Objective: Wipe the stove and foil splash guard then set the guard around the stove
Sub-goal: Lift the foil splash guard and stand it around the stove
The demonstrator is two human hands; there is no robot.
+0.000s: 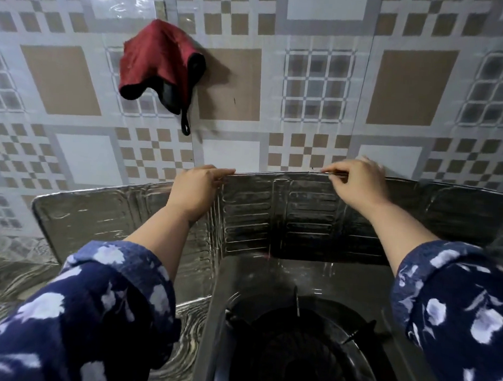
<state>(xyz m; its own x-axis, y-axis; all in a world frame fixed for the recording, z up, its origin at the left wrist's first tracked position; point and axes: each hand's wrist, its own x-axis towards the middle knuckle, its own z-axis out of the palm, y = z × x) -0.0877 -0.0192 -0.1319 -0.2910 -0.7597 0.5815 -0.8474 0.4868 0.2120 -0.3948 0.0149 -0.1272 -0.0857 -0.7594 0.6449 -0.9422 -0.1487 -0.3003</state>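
The foil splash guard [275, 217] stands upright behind the steel stove [269, 281], with one panel spread out to the left and another to the right. My left hand [196, 189] pinches the guard's top edge at the left fold. My right hand [358, 184] pinches the same edge further right. The stove's black burner grate [298, 332] lies below, between my blue flowered sleeves.
A red and black cloth [160, 66] hangs on the patterned tile wall [317, 86] above the guard. The marbled counter [15, 288] stretches to the left of the stove.
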